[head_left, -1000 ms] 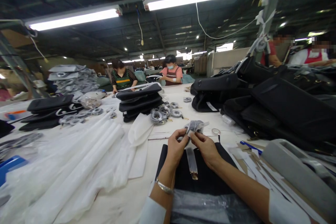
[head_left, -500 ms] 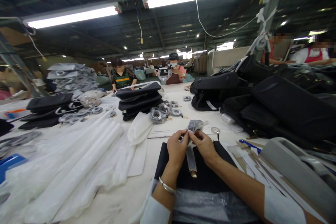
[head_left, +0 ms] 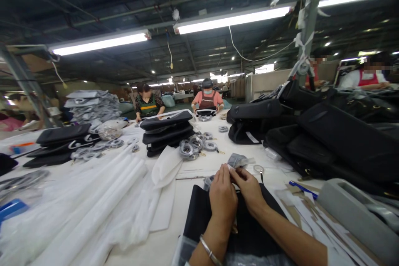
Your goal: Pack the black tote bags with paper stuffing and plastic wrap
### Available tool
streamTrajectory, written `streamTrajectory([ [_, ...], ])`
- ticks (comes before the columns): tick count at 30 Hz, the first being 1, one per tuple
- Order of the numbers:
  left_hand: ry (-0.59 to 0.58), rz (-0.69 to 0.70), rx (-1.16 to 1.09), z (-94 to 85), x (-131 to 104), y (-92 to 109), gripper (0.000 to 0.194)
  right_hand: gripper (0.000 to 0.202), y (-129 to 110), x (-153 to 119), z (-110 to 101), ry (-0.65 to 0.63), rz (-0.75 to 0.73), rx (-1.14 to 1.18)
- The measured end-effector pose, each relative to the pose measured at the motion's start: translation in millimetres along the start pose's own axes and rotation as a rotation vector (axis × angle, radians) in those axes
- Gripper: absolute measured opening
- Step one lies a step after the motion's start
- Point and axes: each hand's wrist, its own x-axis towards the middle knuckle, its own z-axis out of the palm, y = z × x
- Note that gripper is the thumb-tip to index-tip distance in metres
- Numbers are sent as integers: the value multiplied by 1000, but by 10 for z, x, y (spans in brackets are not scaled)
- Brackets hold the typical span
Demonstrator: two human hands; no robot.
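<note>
A black bag [head_left: 252, 224] lies flat at the table's near edge, its lower part under clear plastic. Over its top edge, my left hand [head_left: 223, 193] has its fingers closed together, with the back of the hand towards me. My right hand [head_left: 247, 185] meets it from the right, thumb and fingers pinched. Between the fingertips shows a small white piece, part of a strap wrapped in grey plastic [head_left: 237, 160]. More of the grey wrapping shows left of my left hand. A metal clasp peeks out beside my left wrist.
White plastic sleeves [head_left: 102, 199] spread over the left. Stacked black bags [head_left: 166, 131] and coiled grey straps [head_left: 190, 147] lie ahead. To the right are a black bag pile [head_left: 349, 137], a blue pen [head_left: 302, 189] and a grey plastic case [head_left: 358, 212]. Several people work beyond.
My left hand has turned over, its back now covering the strap end on the bag. The view has tilted up slightly. The person opposite has lowered a grey strap to the table.
</note>
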Motion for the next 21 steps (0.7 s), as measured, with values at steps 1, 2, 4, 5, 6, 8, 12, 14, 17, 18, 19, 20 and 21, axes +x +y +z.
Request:
streamTrajectory([
  [1,-2,-4,-13,7,-5,-3,56,45,-7,-2,0,-9,-1,5],
  [2,-3,-12,-32,7,-7,-6,56,45,-15,-6,1,-12,-2,4],
  [4,-2,-38,-98,-15,2,-16,56,45,-33,-17,3,-11,2,-9],
  [5,4,-62,-147,-39,15,-25,54,45,-43,-24,4,-12,7,-11],
  [6,14,-100,-207,-70,34,-40,50,45,-52,-32,6,-17,16,-4],
  [8,23,-203,-348,-151,87,-85,40,45,-70,-50,14,-43,37,37],
  [12,-47,-359,-614,-307,200,-195,24,45,-116,-83,29,-121,36,83],
  [14,-96,-366,-719,-350,233,-226,24,45,-140,-92,25,-141,27,66],
  [17,-152,-348,-832,-377,249,-231,26,45,-156,-95,4,-160,17,71],
  [18,-159,-347,-848,-379,249,-227,26,45,-153,-92,-4,-169,15,83],
  [19,-158,-350,-854,-380,248,-225,26,44,-146,-87,-12,-179,12,98],
  [20,-152,-353,-854,-378,247,-224,26,43,-136,-80,-17,-192,8,110],
  [21,-144,-355,-852,-374,247,-226,26,42,-124,-70,-21,-206,4,117],
])
